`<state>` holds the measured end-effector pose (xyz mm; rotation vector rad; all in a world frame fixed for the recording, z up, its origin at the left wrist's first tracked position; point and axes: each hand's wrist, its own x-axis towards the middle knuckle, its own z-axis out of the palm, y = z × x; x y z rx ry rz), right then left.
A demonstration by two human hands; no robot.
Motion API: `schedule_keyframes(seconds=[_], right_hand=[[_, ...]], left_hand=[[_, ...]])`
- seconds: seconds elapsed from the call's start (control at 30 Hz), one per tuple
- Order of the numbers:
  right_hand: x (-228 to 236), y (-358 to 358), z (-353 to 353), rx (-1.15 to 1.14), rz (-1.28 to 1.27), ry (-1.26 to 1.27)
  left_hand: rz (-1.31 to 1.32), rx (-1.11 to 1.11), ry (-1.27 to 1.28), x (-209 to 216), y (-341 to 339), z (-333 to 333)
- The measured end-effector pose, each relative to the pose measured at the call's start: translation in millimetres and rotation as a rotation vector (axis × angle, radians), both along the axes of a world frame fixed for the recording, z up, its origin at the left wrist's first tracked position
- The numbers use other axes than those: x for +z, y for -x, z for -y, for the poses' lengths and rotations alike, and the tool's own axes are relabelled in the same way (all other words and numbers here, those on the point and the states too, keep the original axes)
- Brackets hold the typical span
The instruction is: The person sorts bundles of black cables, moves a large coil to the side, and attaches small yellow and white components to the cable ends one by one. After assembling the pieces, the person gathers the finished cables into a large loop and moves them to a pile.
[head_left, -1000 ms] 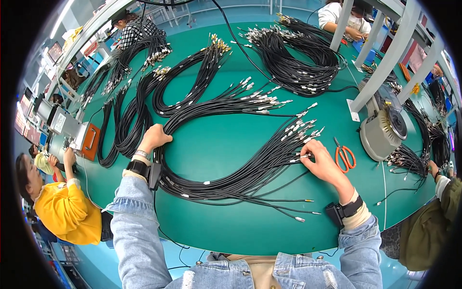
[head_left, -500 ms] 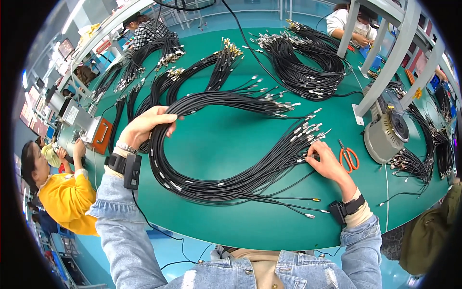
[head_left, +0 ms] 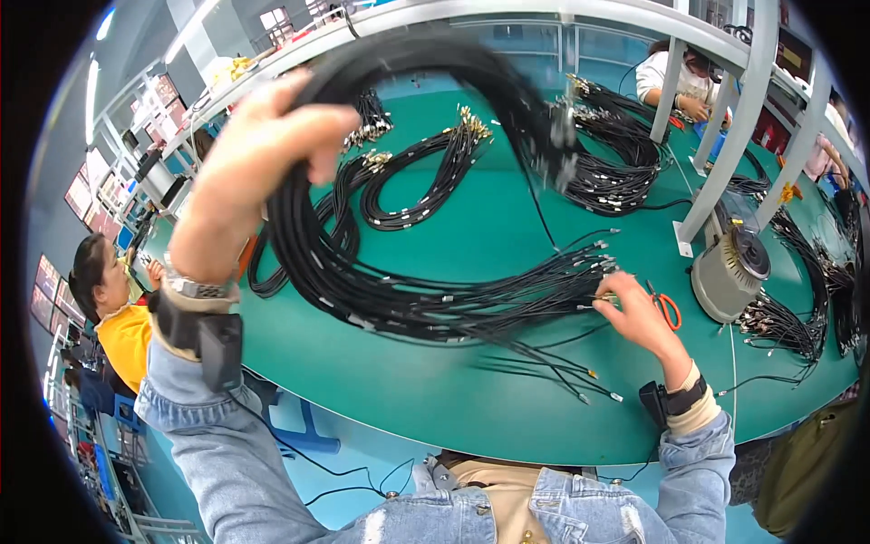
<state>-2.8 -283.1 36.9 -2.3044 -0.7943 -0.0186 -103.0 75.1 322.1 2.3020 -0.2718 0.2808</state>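
Remotely, I have the left hand (head_left: 258, 150), fingers clamped round the curved black-cable bundle (head_left: 353, 286), likely supporting its bend above the green tabletop (head_left: 435, 408); the right hand (head_left: 639, 317), fingers pinched, seemingly anchors its silver-tipped ends (head_left: 594, 261).

At upper left the left hand (head_left: 258, 159) holds a looped black cable bundle (head_left: 304, 249) above the green table (head_left: 426, 403), while right of centre the right hand (head_left: 634, 313) pinches its connector ends (head_left: 604, 265).

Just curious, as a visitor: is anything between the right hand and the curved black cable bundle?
Nothing visible: the right hand is at one end of the black cable bundle; the orange-handled tool lies right of it.
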Motion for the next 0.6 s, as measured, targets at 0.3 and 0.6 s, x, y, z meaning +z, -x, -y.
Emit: schedule_keyframes(seconds=[0.3,0.6], right_hand=[[138,31,-62,0.336,0.147,-0.344],[245,88,-177,0.800,0.014,-0.609]], left_hand=[[0.428,-0.290,0.487,113,6,-14],[0.032,-0.914,0.888,139,34,38]])
